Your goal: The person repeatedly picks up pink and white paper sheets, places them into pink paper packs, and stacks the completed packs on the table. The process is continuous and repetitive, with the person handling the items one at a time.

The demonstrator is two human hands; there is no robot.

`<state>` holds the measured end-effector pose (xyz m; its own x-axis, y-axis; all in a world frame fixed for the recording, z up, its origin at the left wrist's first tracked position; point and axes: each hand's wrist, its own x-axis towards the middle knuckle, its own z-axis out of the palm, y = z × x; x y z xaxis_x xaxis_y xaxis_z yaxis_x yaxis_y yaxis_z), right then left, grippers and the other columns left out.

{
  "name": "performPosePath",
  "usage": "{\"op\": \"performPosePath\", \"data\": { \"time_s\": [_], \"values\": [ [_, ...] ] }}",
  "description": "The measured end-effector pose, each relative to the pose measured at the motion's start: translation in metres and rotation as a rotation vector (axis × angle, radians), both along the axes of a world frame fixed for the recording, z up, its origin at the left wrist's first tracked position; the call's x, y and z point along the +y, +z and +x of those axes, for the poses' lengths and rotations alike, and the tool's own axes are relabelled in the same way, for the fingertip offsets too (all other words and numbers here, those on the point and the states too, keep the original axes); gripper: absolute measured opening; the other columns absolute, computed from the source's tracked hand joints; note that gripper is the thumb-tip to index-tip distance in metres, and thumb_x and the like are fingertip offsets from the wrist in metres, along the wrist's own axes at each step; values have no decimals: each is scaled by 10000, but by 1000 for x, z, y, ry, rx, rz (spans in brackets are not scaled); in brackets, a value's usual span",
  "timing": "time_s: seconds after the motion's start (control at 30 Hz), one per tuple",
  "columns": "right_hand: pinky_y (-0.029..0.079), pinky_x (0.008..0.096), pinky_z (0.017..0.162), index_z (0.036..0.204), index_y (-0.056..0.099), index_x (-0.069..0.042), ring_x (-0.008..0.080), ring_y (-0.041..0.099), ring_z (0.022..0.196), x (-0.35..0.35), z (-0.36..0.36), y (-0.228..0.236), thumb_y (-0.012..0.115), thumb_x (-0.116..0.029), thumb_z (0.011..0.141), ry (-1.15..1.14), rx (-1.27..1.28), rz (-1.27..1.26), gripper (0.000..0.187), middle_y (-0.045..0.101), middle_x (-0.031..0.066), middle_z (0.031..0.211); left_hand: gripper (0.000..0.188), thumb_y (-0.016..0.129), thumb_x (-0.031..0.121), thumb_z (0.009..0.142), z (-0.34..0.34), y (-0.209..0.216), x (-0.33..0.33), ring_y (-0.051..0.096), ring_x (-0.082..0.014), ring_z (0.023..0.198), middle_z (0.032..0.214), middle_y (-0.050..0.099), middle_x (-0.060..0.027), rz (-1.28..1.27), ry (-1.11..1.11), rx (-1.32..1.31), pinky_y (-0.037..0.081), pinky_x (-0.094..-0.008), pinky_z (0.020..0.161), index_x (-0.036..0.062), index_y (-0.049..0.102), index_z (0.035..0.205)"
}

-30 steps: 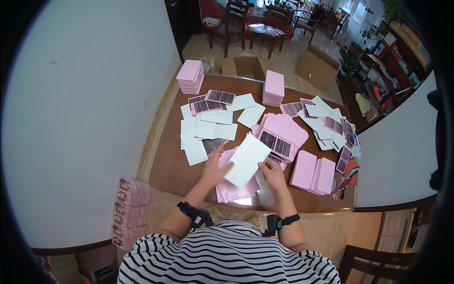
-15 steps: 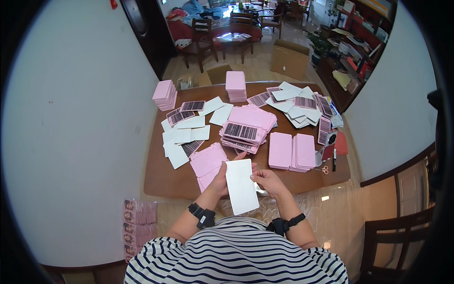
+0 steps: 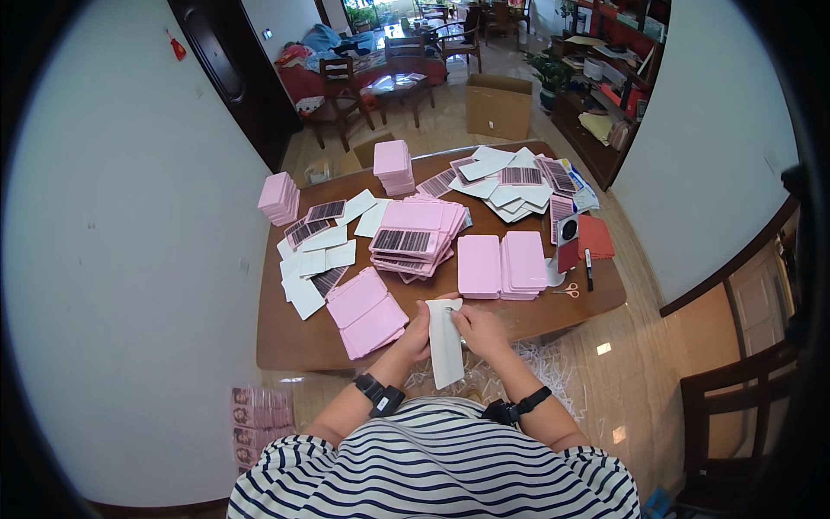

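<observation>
A white rectangular card (image 3: 446, 353) is held over the table's near edge, tilted so that it looks narrow. My left hand (image 3: 420, 334) is closed on its left side near the top. My right hand (image 3: 482, 329) pinches its upper right part, where the surface looks bent or lifted; I cannot make out the detail. Just left of my hands lies an open, flat pink case (image 3: 367, 313). Beyond them is a pile of pink cases (image 3: 413, 216) topped by a tray with dark strips (image 3: 405, 241).
Stacks of shut pink cases (image 3: 478, 266) stand right of centre, with further stacks (image 3: 393, 166) at the back. White cards (image 3: 309, 296) lie left, others (image 3: 517, 197) back right. Scissors (image 3: 567, 291), a black marker (image 3: 590, 270) and a red pad (image 3: 595, 235) lie right. Paper shreds (image 3: 540, 376) cover some floor.
The white card has turned from nearly face-on to a narrow tilt. My right fingers have shifted onto its upper part. The whole view has swung, so the table appears farther left.
</observation>
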<state>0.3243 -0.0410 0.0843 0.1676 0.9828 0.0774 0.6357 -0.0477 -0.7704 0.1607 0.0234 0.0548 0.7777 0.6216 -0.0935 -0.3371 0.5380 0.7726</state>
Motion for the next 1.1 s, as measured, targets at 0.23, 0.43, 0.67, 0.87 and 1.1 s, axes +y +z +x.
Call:
{"op": "performPosePath", "data": {
  "time_s": [0.23,0.43,0.67,0.87,1.1],
  "values": [
    [520,482,696,879,724,-71,384,675,779,-55,36,-25,590,-476,944,485,13,-264,431,700,181,831,867,252,776,920,-10,7,17,611,-297,1178,1360,569,-175,-180,228,-56,532,-507,985,175,349,1536],
    [541,481,739,943,751,-63,401,688,821,-104,83,-49,568,-533,913,388,-599,-633,506,706,204,855,893,196,801,907,-31,13,34,601,-334,1197,1409,534,-193,-153,278,4,509,-531,1018,223,263,1585],
    [509,460,678,924,751,-75,354,682,787,-7,20,-5,582,-426,961,108,196,37,391,701,188,830,997,333,814,848,5,7,-8,564,-264,1257,1420,520,-140,-73,-11,-25,500,-441,1048,153,244,1589],
    [497,433,628,865,745,-67,357,649,673,-3,0,18,607,-404,946,149,143,2,373,681,169,748,1003,429,779,839,4,0,-12,537,-262,1301,1442,502,-128,-49,-21,-77,485,-443,1068,148,225,1592],
    [511,453,647,861,753,-90,354,674,747,-41,21,-10,610,-439,929,529,1,-213,384,698,190,829,971,279,833,852,-20,10,8,571,-335,1250,1453,500,-176,-130,202,-67,492,-514,1048,213,233,1598]
  ]
}}
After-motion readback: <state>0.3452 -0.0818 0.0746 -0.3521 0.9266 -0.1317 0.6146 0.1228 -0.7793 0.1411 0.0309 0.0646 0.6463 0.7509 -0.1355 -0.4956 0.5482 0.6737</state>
